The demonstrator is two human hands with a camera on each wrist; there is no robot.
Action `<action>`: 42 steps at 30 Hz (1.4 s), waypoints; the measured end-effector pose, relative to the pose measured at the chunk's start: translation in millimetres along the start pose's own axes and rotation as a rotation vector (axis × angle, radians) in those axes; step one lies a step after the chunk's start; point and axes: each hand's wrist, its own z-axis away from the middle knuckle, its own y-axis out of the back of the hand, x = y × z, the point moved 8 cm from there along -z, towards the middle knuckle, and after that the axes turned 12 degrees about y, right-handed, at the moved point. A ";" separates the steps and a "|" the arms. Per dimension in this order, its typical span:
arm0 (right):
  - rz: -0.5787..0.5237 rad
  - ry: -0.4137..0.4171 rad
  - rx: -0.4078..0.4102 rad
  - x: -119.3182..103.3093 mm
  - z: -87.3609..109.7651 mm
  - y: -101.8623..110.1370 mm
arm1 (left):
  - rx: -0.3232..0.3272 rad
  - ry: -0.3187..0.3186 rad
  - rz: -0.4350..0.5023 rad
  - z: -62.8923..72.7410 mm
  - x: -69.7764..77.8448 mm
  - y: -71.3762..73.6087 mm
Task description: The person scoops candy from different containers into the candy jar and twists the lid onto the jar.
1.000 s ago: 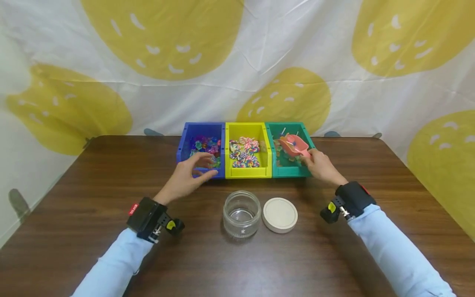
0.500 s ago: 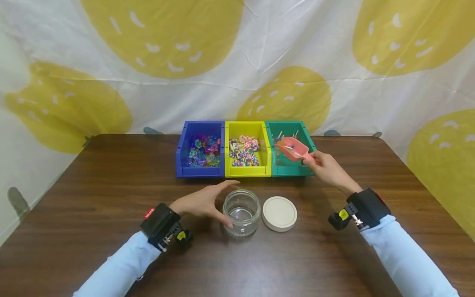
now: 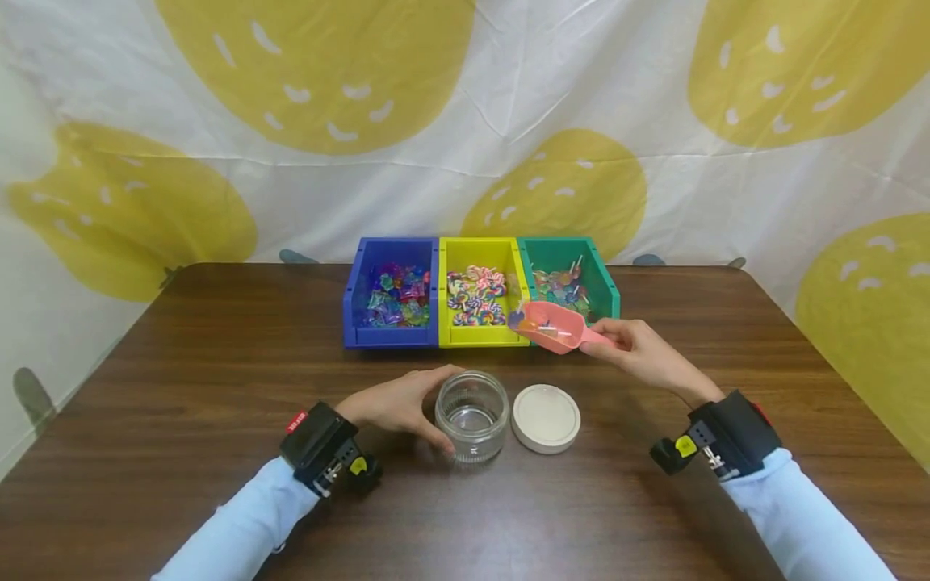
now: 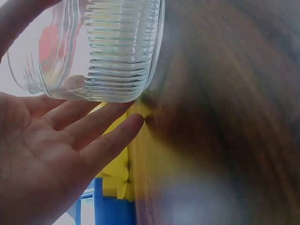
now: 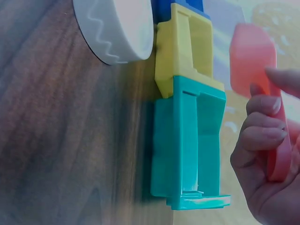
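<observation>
In the head view my left hand is wrapped round the left side of a clear ribbed glass jar, thumb in front and fingers behind. The left wrist view shows that hand's palm and spread fingers against the jar. My right hand grips a pink scoop by its handle. Small colourful lollipops lie in the scoop, which is held above the front of the yellow and green bins. In the right wrist view, curled fingers hold the scoop's handle.
A blue bin of shiny, gem-like pieces, a yellow bin of swirled lollipops and a green bin of clear lollipops stand joined at the back. A white lid lies right of the jar on the wooden table.
My left hand has come from the blue bin to the jar and taken hold of its side. The right hand has lifted the scoop out of the green bin, moving it left and nearer.
</observation>
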 end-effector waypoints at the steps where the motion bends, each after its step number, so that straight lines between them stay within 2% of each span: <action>1: -0.027 0.003 -0.020 -0.3 1.3 -2.4 | 0.001 -0.003 0.003 -0.7 -0.3 0.1; 6: -0.118 0.065 -0.106 -7.1 5.9 -11.3 | 0.015 -0.011 0.014 -4.2 -2.1 0.2; 9: -0.126 0.098 -0.146 -12.0 6.9 -14.4 | 0.038 -0.009 0.020 -6.3 -2.1 0.1; 14: -0.116 0.121 -0.195 -18.6 6.2 -16.8 | 0.111 0.038 0.031 -10.5 -2.5 1.7; 20: 0.008 0.135 -0.182 -27.3 3.8 -10.1 | 0.185 0.046 0.044 -15.8 0.1 3.1; 25: 0.044 0.152 -0.177 -34.0 2.3 -3.9 | 0.215 0.040 0.047 -20.2 2.0 2.2; 29: 0.092 0.160 -0.184 -38.5 0.3 -0.1 | 0.219 0.054 0.042 -19.6 1.7 2.6; 37: 0.289 0.220 -0.172 -58.8 -7.5 7.2 | 0.202 0.046 0.043 -19.4 0.2 3.6; 42: 0.350 0.240 -0.169 -70.8 -11.0 8.4 | 0.190 0.050 0.053 -20.0 0.4 3.6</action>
